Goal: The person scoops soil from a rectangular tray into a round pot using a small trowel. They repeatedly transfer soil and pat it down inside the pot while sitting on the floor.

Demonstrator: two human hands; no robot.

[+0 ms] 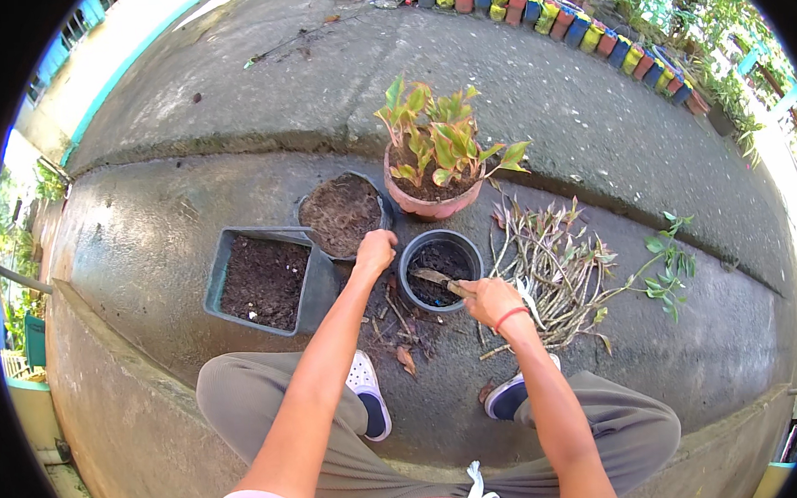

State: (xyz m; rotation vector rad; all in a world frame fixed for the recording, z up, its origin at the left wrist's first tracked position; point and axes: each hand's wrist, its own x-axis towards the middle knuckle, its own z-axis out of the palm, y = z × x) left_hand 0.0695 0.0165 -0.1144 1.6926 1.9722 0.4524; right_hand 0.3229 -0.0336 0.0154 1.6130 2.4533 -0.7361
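My right hand (493, 302) is closed round the handle of a small trowel (434, 276). Its soil-covered blade dips into a round black pot (478, 264) partly filled with dark soil. My left hand (377, 252) is closed where the black pot nearly meets a wider round container (387, 215) of brown soil; whatever its fingers grip is hidden. To the left stands a square grey planter (305, 287), filled with dark soil. A pile of cut leafy stems (555, 271) lies right of the black pot.
Behind the pots stands a pink pot (434, 208) of green-and-red leafy plants. A raised concrete step (596, 191) runs behind it. Dry leaves and twigs (404, 344) litter the ground by my feet. Painted bottles (577, 30) edge a garden bed at the far right.
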